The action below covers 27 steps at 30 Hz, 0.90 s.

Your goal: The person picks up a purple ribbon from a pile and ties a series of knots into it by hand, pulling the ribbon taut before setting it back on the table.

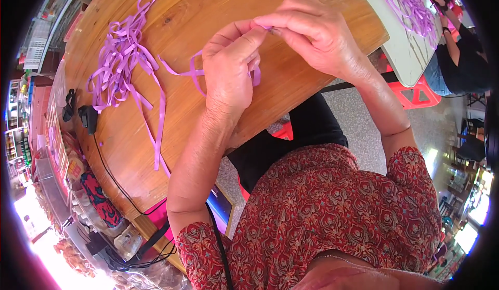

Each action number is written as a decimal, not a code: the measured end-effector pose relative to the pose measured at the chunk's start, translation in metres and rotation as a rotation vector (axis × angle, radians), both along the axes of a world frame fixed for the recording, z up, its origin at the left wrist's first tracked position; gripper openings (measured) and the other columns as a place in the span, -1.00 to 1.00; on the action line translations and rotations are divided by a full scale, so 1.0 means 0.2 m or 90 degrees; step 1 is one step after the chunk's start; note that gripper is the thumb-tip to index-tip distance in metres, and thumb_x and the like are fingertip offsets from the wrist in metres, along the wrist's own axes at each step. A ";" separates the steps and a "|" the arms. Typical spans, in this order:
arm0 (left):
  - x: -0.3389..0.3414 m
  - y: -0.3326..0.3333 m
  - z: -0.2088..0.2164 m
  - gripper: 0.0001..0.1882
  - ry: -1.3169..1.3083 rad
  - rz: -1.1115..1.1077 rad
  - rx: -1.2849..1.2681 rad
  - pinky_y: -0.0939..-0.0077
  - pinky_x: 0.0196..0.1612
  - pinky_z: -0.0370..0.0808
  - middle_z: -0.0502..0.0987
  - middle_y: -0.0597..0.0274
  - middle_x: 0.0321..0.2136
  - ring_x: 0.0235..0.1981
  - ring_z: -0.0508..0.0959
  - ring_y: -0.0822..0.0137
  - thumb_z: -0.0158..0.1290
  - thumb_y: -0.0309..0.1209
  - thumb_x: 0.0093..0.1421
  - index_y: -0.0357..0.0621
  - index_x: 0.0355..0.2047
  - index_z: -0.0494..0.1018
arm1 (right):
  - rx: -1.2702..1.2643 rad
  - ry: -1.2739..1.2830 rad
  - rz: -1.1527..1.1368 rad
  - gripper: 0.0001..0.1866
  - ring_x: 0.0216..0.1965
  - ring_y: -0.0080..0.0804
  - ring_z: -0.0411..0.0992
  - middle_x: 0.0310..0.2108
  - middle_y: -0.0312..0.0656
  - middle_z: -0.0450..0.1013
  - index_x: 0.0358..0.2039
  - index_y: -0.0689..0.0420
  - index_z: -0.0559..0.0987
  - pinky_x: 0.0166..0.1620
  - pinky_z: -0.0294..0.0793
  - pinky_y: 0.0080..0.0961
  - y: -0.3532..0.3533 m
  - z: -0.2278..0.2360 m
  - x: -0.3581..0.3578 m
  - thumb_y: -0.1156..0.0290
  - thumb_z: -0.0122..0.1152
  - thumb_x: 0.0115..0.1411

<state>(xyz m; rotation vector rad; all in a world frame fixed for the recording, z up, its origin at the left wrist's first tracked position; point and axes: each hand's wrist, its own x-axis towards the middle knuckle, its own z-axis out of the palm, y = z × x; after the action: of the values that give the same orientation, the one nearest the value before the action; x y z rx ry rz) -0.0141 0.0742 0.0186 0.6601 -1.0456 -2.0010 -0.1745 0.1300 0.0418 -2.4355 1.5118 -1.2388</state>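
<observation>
Both hands meet above the wooden table (171, 17), fingertips pinched close together. My left hand (228, 66) is closed round a purple ribbon (178, 74), whose loops and loose end hang out on both sides of the fist. At the fingertips of my right hand (319, 35) a small purple and dark bit shows, pinched against the left fingers; its exact form is too small to tell. A loose heap of purple ribbons (122, 64) lies on the table to the left, with several long ends trailing toward me.
A black cable with a small black device (88, 117) runs along the table's left edge. Packed goods and a patterned pouch (101, 201) crowd beyond it. At the right, a white table (403, 56) bears more purple ribbon (410, 12); a person in black works there near a red stool (416, 96).
</observation>
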 end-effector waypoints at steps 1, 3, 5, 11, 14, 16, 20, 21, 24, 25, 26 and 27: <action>0.00 0.00 -0.01 -0.93 -0.016 0.033 0.003 0.74 -0.69 0.04 0.32 0.49 -0.72 -0.75 0.13 0.68 0.09 -0.55 0.09 -0.31 -0.41 0.50 | -0.058 0.069 -0.015 -0.71 -0.38 -0.45 0.39 -0.47 -0.25 0.39 -0.25 0.17 0.58 -0.32 0.38 -0.53 -0.01 -0.01 -0.01 0.71 0.16 -0.02; -0.02 0.02 0.01 -0.92 -0.048 0.058 -0.021 0.73 -0.72 0.02 0.30 0.50 -0.73 -0.76 0.14 0.68 0.10 -0.54 0.08 -0.32 -0.41 0.50 | -0.093 0.124 -0.016 -0.73 -0.34 -0.37 0.40 -0.44 -0.26 0.42 -0.27 0.16 0.57 -0.28 0.40 -0.47 -0.02 -0.01 -0.03 0.63 0.19 -0.05; -0.03 0.02 0.01 -0.90 -0.079 0.082 -0.045 0.73 -0.74 0.00 0.29 0.51 -0.73 -0.78 0.14 0.68 0.11 -0.52 0.08 -0.32 -0.40 0.50 | -0.127 0.179 -0.018 -0.74 -0.30 -0.29 0.40 -0.41 -0.27 0.45 -0.29 0.15 0.57 -0.24 0.42 -0.41 -0.02 0.01 -0.04 0.55 0.21 -0.08; 0.02 -0.05 0.01 -0.84 -0.113 -0.019 -0.057 0.73 -0.79 0.06 0.28 0.47 -0.74 -0.80 0.16 0.66 0.13 -0.49 0.09 -0.35 -0.36 0.48 | -0.126 0.195 0.153 -0.66 -0.36 -0.25 0.41 -0.35 -0.15 0.43 -0.24 0.26 0.53 -0.32 0.37 -0.45 -0.03 0.18 -0.08 0.42 0.30 -0.07; 0.03 -0.05 0.01 -0.81 -0.127 -0.058 -0.082 0.71 -0.81 0.08 0.28 0.45 -0.73 -0.81 0.17 0.65 0.12 -0.46 0.11 -0.35 -0.33 0.46 | -0.137 0.174 0.191 -0.71 -0.39 -0.30 0.39 -0.42 -0.18 0.41 -0.33 0.27 0.53 -0.36 0.35 -0.44 -0.05 0.21 -0.09 0.47 0.31 -0.12; 0.03 -0.04 0.01 -0.80 -0.137 -0.038 -0.113 0.72 -0.80 0.08 0.28 0.46 -0.71 -0.81 0.17 0.65 0.13 -0.43 0.11 -0.34 -0.33 0.45 | -0.189 0.170 0.177 -0.73 -0.41 -0.31 0.39 -0.46 -0.21 0.42 -0.36 0.24 0.54 -0.36 0.35 -0.45 -0.08 0.21 -0.10 0.47 0.34 -0.13; 0.00 -0.01 0.04 -0.81 -0.182 -0.019 -0.101 0.73 -0.65 0.02 0.30 0.49 -0.64 -0.71 0.14 0.65 0.11 -0.42 0.13 -0.31 -0.33 0.43 | -0.470 0.196 0.180 -0.76 -0.44 -0.32 0.40 -0.48 -0.22 0.43 -0.41 0.22 0.55 -0.37 0.35 -0.45 -0.22 -0.01 -0.18 0.47 0.36 -0.13; -0.01 -0.01 0.03 -0.82 -0.172 0.016 -0.115 0.73 -0.73 0.04 0.29 0.49 -0.66 -0.76 0.15 0.66 0.11 -0.43 0.12 -0.31 -0.35 0.44 | -0.462 0.141 0.166 -0.79 -0.44 -0.33 0.40 -0.48 -0.22 0.43 -0.41 0.21 0.55 -0.37 0.35 -0.46 -0.21 -0.05 -0.18 0.49 0.35 -0.11; -0.02 -0.02 0.03 -0.85 -0.154 0.064 -0.121 0.74 -0.79 0.06 0.29 0.49 -0.68 -0.79 0.17 0.68 0.11 -0.45 0.11 -0.30 -0.37 0.46 | -0.400 -0.006 0.198 -0.84 -0.42 -0.34 0.41 -0.47 -0.21 0.43 -0.41 0.20 0.56 -0.36 0.35 -0.50 -0.19 -0.08 -0.15 0.57 0.32 -0.07; -0.02 -0.02 0.03 -0.87 -0.142 0.071 -0.115 0.75 -0.78 0.06 0.30 0.50 -0.67 -0.78 0.18 0.68 0.10 -0.46 0.11 -0.29 -0.38 0.46 | -0.347 -0.093 0.239 -0.84 -0.41 -0.33 0.41 -0.47 -0.20 0.43 -0.39 0.20 0.56 -0.36 0.35 -0.52 -0.17 -0.08 -0.13 0.63 0.29 -0.05; -0.02 -0.02 0.02 -0.87 -0.144 0.070 -0.113 0.75 -0.78 0.06 0.30 0.50 -0.67 -0.78 0.18 0.68 0.10 -0.46 0.11 -0.29 -0.38 0.46 | -0.346 -0.095 0.238 -0.84 -0.41 -0.33 0.41 -0.47 -0.20 0.43 -0.39 0.20 0.56 -0.36 0.35 -0.52 -0.12 -0.07 -0.09 0.63 0.29 -0.05; -0.02 -0.02 0.02 -0.88 -0.141 0.082 -0.142 0.75 -0.77 0.08 0.30 0.51 -0.67 -0.76 0.19 0.69 0.10 -0.46 0.11 -0.28 -0.38 0.46 | -0.168 -0.176 0.123 -0.86 -0.40 -0.43 0.44 -0.46 -0.23 0.46 -0.38 0.20 0.56 -0.31 0.40 -0.56 -0.06 -0.06 -0.03 0.57 0.27 -0.01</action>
<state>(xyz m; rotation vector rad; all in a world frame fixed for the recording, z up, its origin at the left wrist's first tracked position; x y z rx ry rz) -0.0172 0.0710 0.0217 0.8185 -1.3007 -1.6984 -0.1812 0.1174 0.0301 -2.3556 1.0770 -1.7374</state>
